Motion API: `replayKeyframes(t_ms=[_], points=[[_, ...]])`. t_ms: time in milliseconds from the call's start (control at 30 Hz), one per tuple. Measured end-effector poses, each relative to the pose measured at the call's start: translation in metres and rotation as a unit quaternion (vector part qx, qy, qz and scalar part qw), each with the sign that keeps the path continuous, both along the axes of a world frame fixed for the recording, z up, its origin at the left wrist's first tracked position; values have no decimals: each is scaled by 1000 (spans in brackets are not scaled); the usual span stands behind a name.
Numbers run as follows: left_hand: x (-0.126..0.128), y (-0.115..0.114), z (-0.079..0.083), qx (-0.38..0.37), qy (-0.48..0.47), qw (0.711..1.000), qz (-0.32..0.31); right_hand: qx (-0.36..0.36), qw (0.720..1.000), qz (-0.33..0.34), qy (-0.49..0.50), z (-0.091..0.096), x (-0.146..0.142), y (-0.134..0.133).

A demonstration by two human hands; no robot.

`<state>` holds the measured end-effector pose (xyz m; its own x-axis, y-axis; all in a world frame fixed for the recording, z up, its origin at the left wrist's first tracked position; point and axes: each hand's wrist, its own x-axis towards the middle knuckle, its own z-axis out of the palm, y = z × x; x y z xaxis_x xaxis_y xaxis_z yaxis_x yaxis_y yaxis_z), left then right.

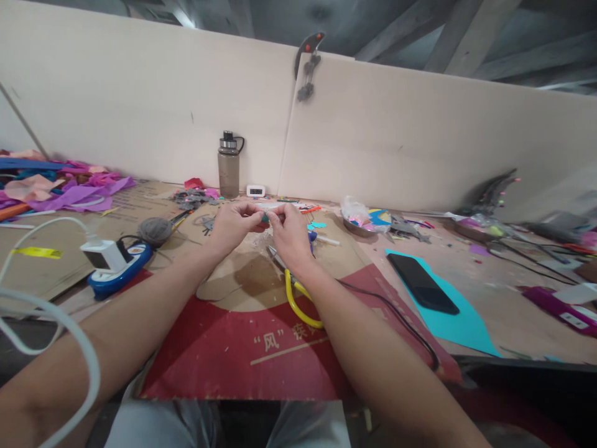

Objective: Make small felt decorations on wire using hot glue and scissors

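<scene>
My left hand [237, 225] and my right hand [288, 233] meet above the middle of the table, thumbs and fingers pinched together. Between the fingertips of both is a small teal piece [265, 218], too small and too covered for me to make out its kind. Below my right wrist, yellow-handled scissors or pliers [298, 305] rest on a red and brown cardboard sheet [205, 361]. The metal end of that tool points up and left, partly hidden by my right hand. Small teal scraps [318, 225] lie just past my right hand.
A water bottle [229, 168] and small white clock [255, 191] stand by the back panel. At left are a blue power strip [119, 270], grey yarn ball [155, 231] and purple fabric scraps [88, 194]. A phone [422, 283] lies on turquoise sheet [471, 326] at right.
</scene>
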<state>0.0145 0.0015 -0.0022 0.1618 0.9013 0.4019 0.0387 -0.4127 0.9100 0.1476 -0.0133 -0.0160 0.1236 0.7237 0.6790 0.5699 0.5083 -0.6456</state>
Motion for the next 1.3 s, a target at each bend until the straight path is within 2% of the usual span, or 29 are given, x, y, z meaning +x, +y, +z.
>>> replayKeyframes(t_ms=[567, 833, 967, 1100, 1167, 1233, 1300], points=[[4, -5, -4, 45, -18, 998, 34, -74, 994, 10, 84, 7, -7, -7], [4, -2, -5, 64, -24, 998, 15, -99, 984, 25, 144, 6, -7, -5], [4, 3, -8, 39, -60, 997, -19, -115, 971, 60, 198, 2, -6, 0], [4, 5, -6, -17, -114, 991, -61, -134, 939, 118, 292, 1, -5, 0], [5, 4, -5, -54, -132, 987, -70, -146, 929, 155, 303, 2, -3, 0], [5, 3, -3, -81, -129, 986, -70, -145, 935, 161, 281, 2, 0, 1], [4, 3, -1, -87, -106, 988, -71, -138, 949, 137, 249, 2, 3, 3]])
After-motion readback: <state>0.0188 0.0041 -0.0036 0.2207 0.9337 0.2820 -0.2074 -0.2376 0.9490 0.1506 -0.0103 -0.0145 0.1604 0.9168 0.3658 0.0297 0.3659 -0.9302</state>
